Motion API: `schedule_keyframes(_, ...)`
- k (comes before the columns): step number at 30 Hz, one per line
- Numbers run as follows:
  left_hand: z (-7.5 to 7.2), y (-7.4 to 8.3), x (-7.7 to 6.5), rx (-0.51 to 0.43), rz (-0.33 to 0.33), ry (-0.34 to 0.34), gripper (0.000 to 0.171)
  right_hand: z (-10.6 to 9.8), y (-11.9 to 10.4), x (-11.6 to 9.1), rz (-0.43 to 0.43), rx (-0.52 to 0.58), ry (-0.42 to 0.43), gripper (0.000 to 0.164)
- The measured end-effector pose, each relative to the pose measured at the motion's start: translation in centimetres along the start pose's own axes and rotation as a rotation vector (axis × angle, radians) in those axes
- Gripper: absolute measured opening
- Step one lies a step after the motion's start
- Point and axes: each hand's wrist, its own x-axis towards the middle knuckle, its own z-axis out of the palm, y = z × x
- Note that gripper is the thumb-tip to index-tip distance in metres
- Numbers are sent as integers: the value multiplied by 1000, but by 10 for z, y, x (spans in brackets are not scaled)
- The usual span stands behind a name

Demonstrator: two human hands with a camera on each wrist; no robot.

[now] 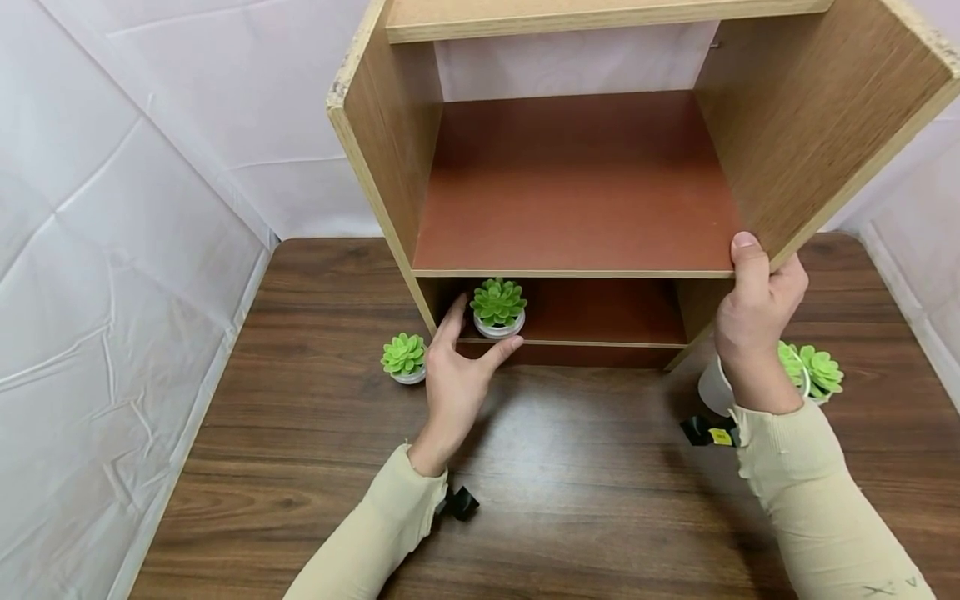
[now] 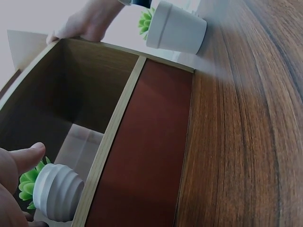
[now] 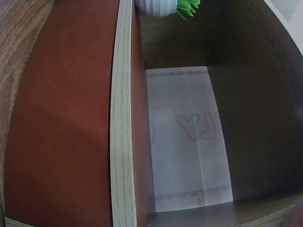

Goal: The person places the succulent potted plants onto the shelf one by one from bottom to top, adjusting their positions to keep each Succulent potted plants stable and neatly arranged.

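**Plant at front of lower shelf, left hand spread round it**

Position: plant upright on the lower shelf of the cabinet, about mid-frame in the head view, close to the shelf's front edge.

Grip: left hand well spread, fingers at the left of the pot, thumb toward its front right. A gap shows between thumb and leaves in the left-wrist view; whether any finger touches the pot, cannot tell. Right hand grips the cabinet's side panel, right of the frame.

Method (judgement): step looks like settling the plant on the shelf. Handle by the pot, not the leaves. Ease it back from the edge, base flat, fingers low beneath the board above. Withdraw straight toward the bottom of the frame; a sideways sweep could knock the second plant, just left of the hand. Right hand should hold firm so the cabinet does not shift.

Appearance: leaves bright green, pointed, layered in a rosette; pot white, squat, ribbed in horizontal bands. Probably light and easily tipped.
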Motion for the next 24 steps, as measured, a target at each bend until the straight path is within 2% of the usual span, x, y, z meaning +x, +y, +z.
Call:
schedule_keyframes(12,-5,0,-4,-31,-4,-6,81,2,0,0,10,14,34,18)
schedule_keyframes(24,-13,-2,-11,-96,-14,-9,81,3,-1,0,15,66,25,18)
